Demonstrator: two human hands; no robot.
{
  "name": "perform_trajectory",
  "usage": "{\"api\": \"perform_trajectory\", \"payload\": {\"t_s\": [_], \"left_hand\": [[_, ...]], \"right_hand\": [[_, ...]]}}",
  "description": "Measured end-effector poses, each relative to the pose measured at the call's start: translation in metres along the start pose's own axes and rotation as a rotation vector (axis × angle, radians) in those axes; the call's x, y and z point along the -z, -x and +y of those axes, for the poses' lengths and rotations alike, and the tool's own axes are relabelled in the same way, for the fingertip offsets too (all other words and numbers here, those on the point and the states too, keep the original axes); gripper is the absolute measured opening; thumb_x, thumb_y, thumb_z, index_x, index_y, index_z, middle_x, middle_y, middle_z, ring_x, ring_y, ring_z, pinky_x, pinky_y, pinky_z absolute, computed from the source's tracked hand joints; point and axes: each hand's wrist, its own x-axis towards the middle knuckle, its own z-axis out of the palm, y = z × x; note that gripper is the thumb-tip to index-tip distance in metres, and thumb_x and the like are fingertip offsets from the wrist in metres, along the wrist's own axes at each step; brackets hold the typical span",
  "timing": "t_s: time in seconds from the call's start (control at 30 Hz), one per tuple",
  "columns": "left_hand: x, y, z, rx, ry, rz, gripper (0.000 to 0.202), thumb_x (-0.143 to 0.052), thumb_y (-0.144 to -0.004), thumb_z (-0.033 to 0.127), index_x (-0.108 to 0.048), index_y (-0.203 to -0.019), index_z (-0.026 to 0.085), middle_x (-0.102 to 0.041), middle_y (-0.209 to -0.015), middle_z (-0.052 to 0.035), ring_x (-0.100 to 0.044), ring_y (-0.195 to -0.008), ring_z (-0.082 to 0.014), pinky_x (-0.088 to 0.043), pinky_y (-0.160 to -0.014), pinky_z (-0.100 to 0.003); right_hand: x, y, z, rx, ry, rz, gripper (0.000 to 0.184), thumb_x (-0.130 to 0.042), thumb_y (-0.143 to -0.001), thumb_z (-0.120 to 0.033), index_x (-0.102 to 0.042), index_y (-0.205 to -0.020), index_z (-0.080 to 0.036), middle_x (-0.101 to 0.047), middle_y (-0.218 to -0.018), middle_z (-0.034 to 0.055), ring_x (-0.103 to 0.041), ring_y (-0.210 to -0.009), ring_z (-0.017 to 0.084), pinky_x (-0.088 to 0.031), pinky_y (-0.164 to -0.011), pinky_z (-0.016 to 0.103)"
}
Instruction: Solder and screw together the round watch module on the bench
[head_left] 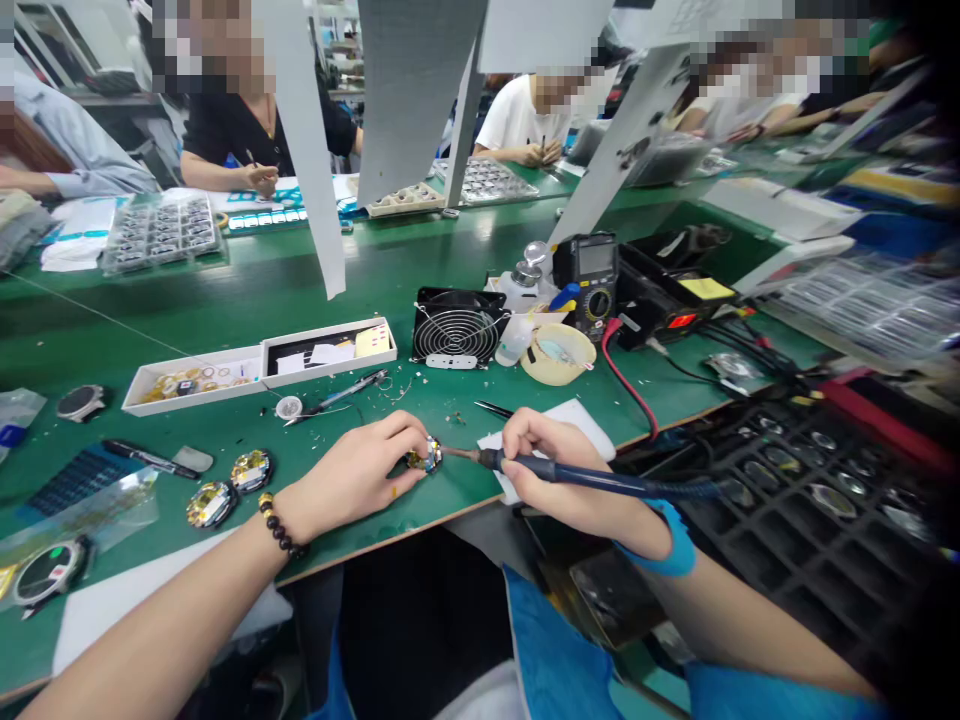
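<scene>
My left hand [360,470] rests on the green bench and pinches a small round circuit board [425,457] between thumb and fingers. My right hand [544,455] is wrapped round the blue handle of a soldering iron [585,478], whose tip touches the right edge of that board. A blue strap circles my right wrist and a dark bead bracelet my left. Two more round boards [229,488] lie on the bench left of my left wrist.
A small black fan [456,328], a multimeter [594,280], a soldering station [675,295] and a yellowish dish [559,353] stand behind my hands. A white parts tray [262,363], tweezers [341,393] and watches [49,573] lie left. A black compartment tray [810,490] sits right. Other people work across the bench.
</scene>
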Motion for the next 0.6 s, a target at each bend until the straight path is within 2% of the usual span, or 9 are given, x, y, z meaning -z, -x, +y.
{"api": "perform_trajectory", "payload": {"t_s": [0.17, 0.6], "left_hand": [[-0.0007, -0.0004, 0.0004, -0.001, -0.006, -0.004, 0.011, -0.064, -0.100, 0.021, -0.057, -0.109, 0.024, -0.061, -0.128, -0.0031, -0.068, -0.106, -0.0206, -0.055, -0.094, -0.035], [-0.0003, 0.0007, 0.0020, 0.006, -0.015, 0.000, 0.011, -0.064, -0.100, 0.021, -0.058, -0.108, 0.024, -0.061, -0.127, -0.0018, -0.068, -0.103, -0.0191, -0.055, -0.093, -0.033]], "right_hand": [[0.0031, 0.0018, 0.0010, 0.016, -0.031, 0.018, 0.009, -0.059, -0.085, -0.017, -0.051, -0.086, -0.023, -0.053, -0.065, -0.0047, -0.048, -0.054, 0.012, -0.038, -0.050, 0.023], [0.0005, 0.0003, -0.0017, 0.027, 0.061, -0.020, 0.007, -0.058, -0.082, -0.019, -0.053, -0.083, -0.022, -0.054, -0.066, -0.0034, -0.050, -0.056, 0.013, -0.040, -0.054, 0.025]]}}
